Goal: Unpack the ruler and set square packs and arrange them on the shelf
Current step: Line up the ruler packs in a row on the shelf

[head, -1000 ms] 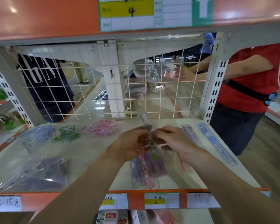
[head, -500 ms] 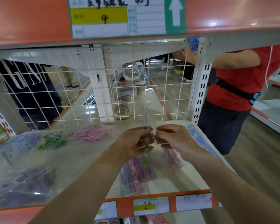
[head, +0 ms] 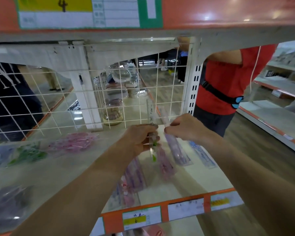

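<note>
Clear ruler (head: pixel 150 111): stands almost upright above the shelf, in front of the wire grid; its scale is faint, and green marks show on it below the fist.
Left hand (head: pixel 140 138): fingers curled round the clear ruler's middle; the stretch inside the fist is hidden.
Right hand (head: pixel 183 127): just right of the left hand, with a narrow gap between them; thumb and fingertips pinch a pale pink strip (head: pixel 164 114) that leans to the far left. Motion blur hides whether this is a ruler or its sleeve.
Shelf (head: pixel 78 167): pale board with an orange front lip; its left end is cut off by the frame.
Purple ruler (head: pixel 178 150): seems to lie flat below the right hand; whether it joins the pinched strip cannot be told.
Blue ruler (head: pixel 203 155): flat, near the shelf's right edge.
Ruler packs (head: pixel 133 178): pink and purple, stacked near the front lip, partly hidden by the left forearm.
Pink set squares (head: pixel 75 142): heap on the far side, left of the hands; green set squares (head: pixel 28 154) lie further left; single pieces blur together.
Dark bag (head: pixel 8 201): near left corner, contents unreadable.
Wire grid (head: pixel 41 103): white back panel.
Price label (head: pixel 140 218): yellow band marked 6; the rest is too blurred to read.
Person in red shirt (head: pixel 228 79): far right, beyond the shelf upright; upper body cut off by the shelf above.
</note>
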`<control>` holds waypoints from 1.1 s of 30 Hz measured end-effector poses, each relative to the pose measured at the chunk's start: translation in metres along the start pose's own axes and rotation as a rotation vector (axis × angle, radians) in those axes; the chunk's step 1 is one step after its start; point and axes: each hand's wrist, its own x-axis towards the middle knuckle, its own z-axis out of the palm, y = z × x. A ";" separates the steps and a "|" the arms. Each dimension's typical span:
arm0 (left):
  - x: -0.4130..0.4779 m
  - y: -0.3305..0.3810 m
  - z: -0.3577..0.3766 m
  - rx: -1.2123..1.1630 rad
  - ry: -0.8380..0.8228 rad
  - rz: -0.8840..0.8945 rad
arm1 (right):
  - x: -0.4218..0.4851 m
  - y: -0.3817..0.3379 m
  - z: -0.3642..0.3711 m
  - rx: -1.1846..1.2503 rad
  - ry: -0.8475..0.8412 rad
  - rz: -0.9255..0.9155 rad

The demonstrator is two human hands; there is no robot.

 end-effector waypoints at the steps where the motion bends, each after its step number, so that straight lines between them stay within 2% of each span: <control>1: 0.001 0.000 -0.003 0.011 0.014 0.002 | 0.005 0.005 -0.005 -0.005 -0.004 0.042; 4: 0.003 0.000 -0.013 0.033 0.050 -0.003 | 0.010 0.018 -0.011 -0.176 -0.064 0.120; 8: 0.007 -0.001 -0.022 0.096 0.087 -0.003 | 0.008 0.022 0.004 -0.371 -0.119 0.113; 16: 0.008 -0.003 -0.021 0.066 0.082 -0.035 | 0.008 0.026 0.018 -0.501 -0.147 0.112; 18: 0.010 -0.004 -0.021 0.057 0.080 -0.035 | 0.009 0.025 0.018 -0.450 -0.082 0.057; 23: 0.013 -0.006 -0.018 0.003 0.077 -0.028 | 0.000 -0.006 0.020 0.080 -0.051 -0.142; 28: 0.012 -0.004 -0.015 -0.045 0.104 -0.034 | -0.011 -0.032 0.031 -0.121 0.000 -0.161; 33: 0.007 0.000 -0.018 0.034 0.109 0.022 | -0.008 -0.047 0.036 -0.324 0.025 -0.190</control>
